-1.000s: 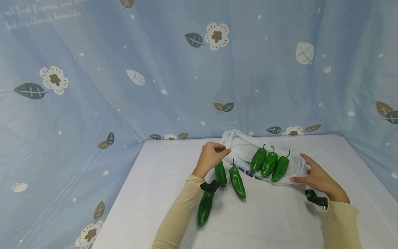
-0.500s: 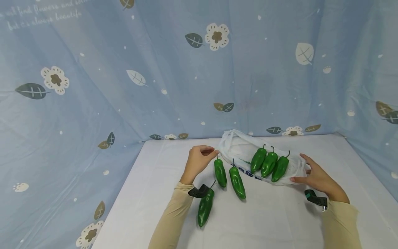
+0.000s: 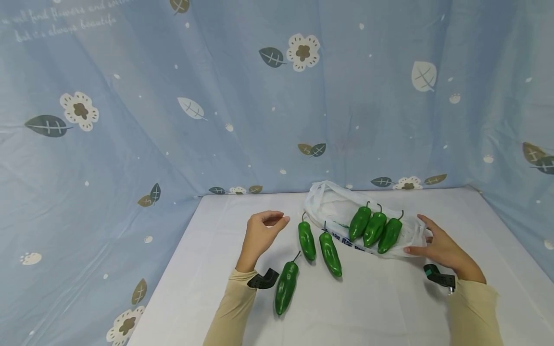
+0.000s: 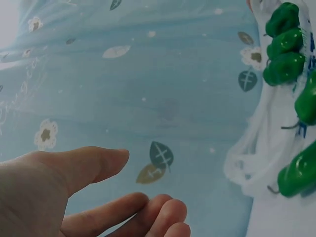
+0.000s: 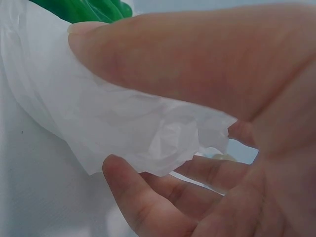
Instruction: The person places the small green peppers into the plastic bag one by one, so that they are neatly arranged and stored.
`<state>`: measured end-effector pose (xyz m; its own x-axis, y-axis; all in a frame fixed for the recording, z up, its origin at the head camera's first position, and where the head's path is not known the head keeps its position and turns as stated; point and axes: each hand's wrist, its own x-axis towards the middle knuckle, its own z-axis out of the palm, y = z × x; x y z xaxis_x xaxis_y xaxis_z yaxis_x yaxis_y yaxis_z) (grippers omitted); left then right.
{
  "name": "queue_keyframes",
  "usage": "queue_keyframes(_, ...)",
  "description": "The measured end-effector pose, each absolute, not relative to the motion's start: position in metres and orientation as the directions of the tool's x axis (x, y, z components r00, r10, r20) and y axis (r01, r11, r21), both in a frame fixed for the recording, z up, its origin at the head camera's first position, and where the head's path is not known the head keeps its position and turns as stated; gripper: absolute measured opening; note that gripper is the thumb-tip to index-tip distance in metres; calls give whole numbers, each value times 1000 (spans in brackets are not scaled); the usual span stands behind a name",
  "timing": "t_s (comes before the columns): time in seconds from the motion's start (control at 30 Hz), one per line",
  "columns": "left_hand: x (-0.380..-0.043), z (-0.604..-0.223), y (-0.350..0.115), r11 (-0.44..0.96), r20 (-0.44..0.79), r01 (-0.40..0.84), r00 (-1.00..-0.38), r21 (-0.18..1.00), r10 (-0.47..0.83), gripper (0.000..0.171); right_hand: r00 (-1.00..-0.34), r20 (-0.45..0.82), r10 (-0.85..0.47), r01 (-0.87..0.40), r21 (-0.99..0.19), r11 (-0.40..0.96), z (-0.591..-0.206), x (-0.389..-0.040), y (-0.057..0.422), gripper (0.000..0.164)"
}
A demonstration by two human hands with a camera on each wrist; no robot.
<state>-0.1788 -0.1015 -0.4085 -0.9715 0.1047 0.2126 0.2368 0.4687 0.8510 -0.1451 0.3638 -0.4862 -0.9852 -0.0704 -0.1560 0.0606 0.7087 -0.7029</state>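
Note:
My left hand (image 3: 259, 235) hovers over the table's left part, thumb and fingers apart with nothing between them. Just right of it lies a green pepper (image 3: 307, 240) with a thin curved stem. Another green pepper (image 3: 331, 254) lies beside that one, and a third green pepper (image 3: 286, 288) rests nearer the front, by the left wrist. A white plastic bag (image 3: 333, 206) with blue print is spread flat at the back, three green peppers (image 3: 374, 228) side by side on it. My right hand (image 3: 447, 247) holds the bag's right end, thumb over the plastic (image 5: 133, 118) and fingers around its far side.
The white table (image 3: 368, 307) ends at a blue curtain (image 3: 242, 96) printed with leaves and flowers, close behind the bag. A dark wrist camera (image 3: 264, 279) sits at the left wrist, and another wrist camera (image 3: 439, 275) at the right.
My left hand has drawn back left and toward the front, away from the bag's opening and the nearest pepper's stem. The right hand, bag and peppers stay put.

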Motion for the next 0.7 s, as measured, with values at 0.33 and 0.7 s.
queue_keyframes(0.33, -161, -422, -127, 484, 206, 188, -978, 855, 17, 28, -985, -153, -81, 53, -712, 700, -483, -146, 364, 120)
queue_keyframes(0.7, -146, -446, -142, 515, 131, 115, -991, 849, 5, 30, -985, -158, -76, 60, -709, 702, -484, -144, 364, 120)
